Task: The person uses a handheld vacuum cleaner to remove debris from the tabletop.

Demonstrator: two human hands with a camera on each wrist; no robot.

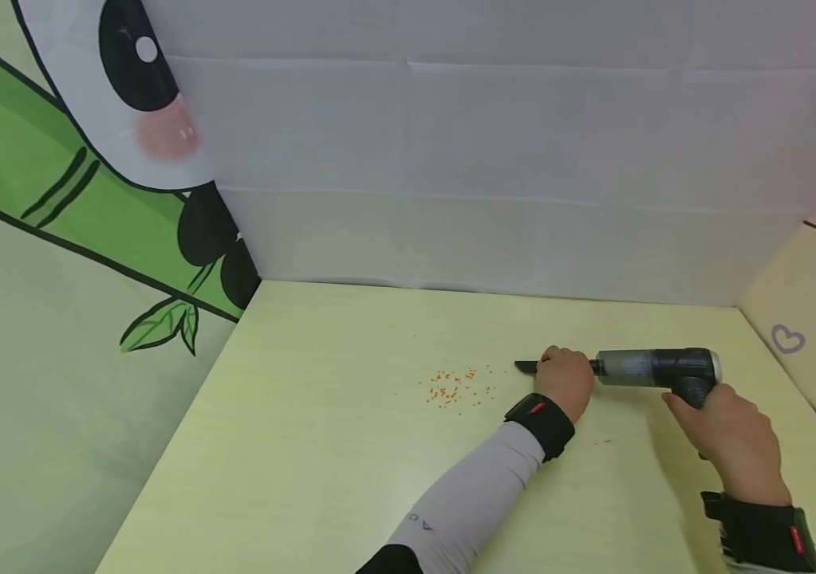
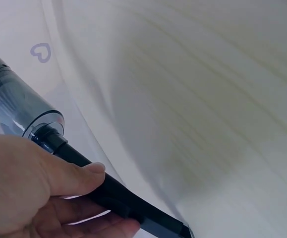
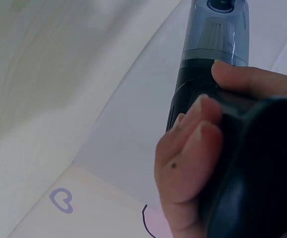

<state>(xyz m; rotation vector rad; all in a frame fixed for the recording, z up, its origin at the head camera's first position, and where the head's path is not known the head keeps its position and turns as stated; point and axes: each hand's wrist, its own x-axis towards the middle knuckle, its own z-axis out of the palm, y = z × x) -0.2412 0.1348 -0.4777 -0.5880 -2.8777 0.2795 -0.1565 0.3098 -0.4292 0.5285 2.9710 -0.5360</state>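
A handheld vacuum cleaner [image 1: 626,368] with a clear dust cup and a black body is held above the right part of the table. My right hand [image 1: 736,437] grips its handle; in the right wrist view the fingers [image 3: 188,163] curl round the dark grip. The left hand [image 1: 564,381] holds the black nozzle [image 2: 121,198] at the front, thumb on top and fingers beneath in the left wrist view. The nozzle's slanted tip points left, toward scattered small orange bits [image 1: 451,389] on the table.
The pale yellow table [image 1: 293,462] bears a few tiny dark specks [image 1: 603,442] near the left wrist. A white sheet [image 1: 486,159] stands along the back edge. To the left is a panda-and-bamboo wall print [image 1: 56,151]; a side panel with a heart drawing [image 1: 788,339] borders the right.
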